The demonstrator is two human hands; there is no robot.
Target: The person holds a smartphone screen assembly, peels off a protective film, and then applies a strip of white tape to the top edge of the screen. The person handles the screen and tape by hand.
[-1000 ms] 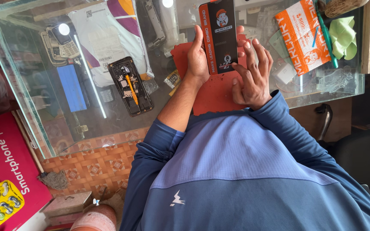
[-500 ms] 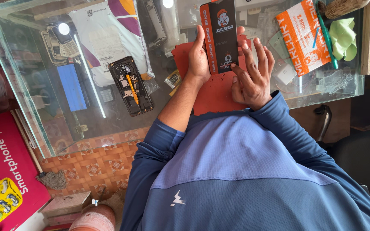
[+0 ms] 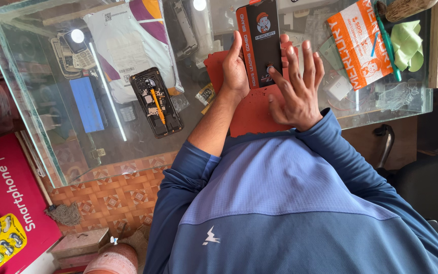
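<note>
Nearest the camera is the person's blue shirt [image 3: 290, 203], both sleeves reaching forward over the edge of a glass table [image 3: 41, 132]. The left hand [image 3: 235, 71] is closed around the left edge and back of a slim black and orange package [image 3: 260, 43], thumb along its side, holding it upright off the surface so its printed face looks up at the wearer. The right hand [image 3: 297, 89] is spread open, fingers apart and nearly straight, its fingertips [image 3: 289, 50] resting on the right edge and lower face of the same package; it seems to steady or feel along the pack, not grip it. So the hands are close together on one thing, the left clamped, the right only touching. Under them lies a red mat [image 3: 252, 114], probably a soft work pad that keeps parts from sliding on glass. To the left, well apart, an opened phone [image 3: 155, 101] lies back up with its insides showing, set aside within easy reach. Beyond it rests a white mailing bag [image 3: 128, 45]. Farther right are an orange and white packet [image 3: 358, 43] and a pale green cloth [image 3: 406, 43].
</note>
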